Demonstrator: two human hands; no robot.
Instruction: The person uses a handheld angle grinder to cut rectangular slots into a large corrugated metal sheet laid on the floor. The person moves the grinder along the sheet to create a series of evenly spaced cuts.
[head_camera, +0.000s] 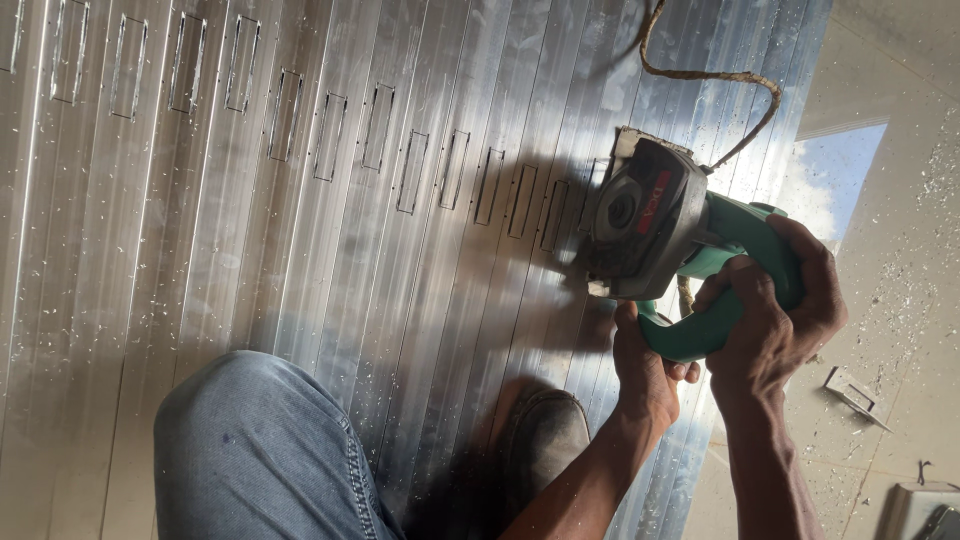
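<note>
Both hands are wrapped tight around the green plastic handle of a handheld power cutter (690, 255). The right hand (775, 320) curls its fingers fully over the upper, rear part of the grip, knuckles toward the camera. The left hand (645, 370) clasps the lower loop of the same handle from beneath, thumb pressed up along the green housing. Neither hand has any gap left in its hold.

The tool's dark grey metal head with its round disc guard rests on a wide bed of ribbed silver aluminium profiles (330, 220), laid side by side and cut with a slanting row of narrow rectangular slots (410, 170). A red oblong label (652, 201) sits on the guard. A frayed brownish power cord (715, 75) loops up from the tool. The person's knee in blue denim (255, 450) and a dark worn shoe (545, 435) rest on the profiles. Metal shavings dot the pale floor (900, 250) at right, beside a small bent metal offcut (855, 393).
</note>
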